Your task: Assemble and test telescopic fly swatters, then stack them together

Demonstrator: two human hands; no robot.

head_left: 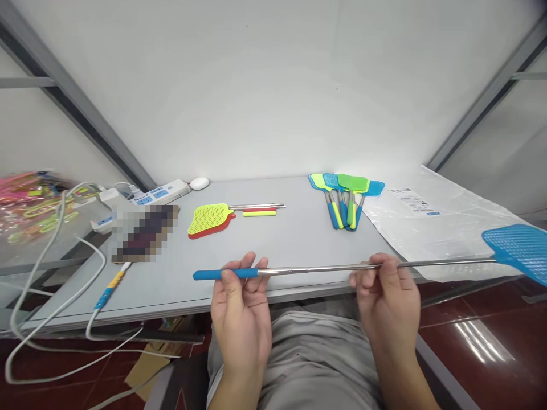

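Note:
A blue fly swatter (325,268) with a long metal telescopic rod spans both hands, held level above the table's front edge. My left hand (241,313) is closed round its blue handle, palm up. Farther along the rod, my right hand (387,296) pinches the metal between thumb and fingers. The blue mesh head points to the right, over the white plastic bag. Behind my left hand lie a yellow swatter (209,219) and a red swatter (205,234), one on top of the other, with a loose yellow handle (259,213) beside their rods.
Several short swatters (352,185) lie in a fan at the back right, near a white plastic bag (419,228). Power strips (160,193), a white mouse (199,183), a blurred-out object (145,233) and cables (64,296) crowd the left. Bagged colourful items (34,208) lie at far left.

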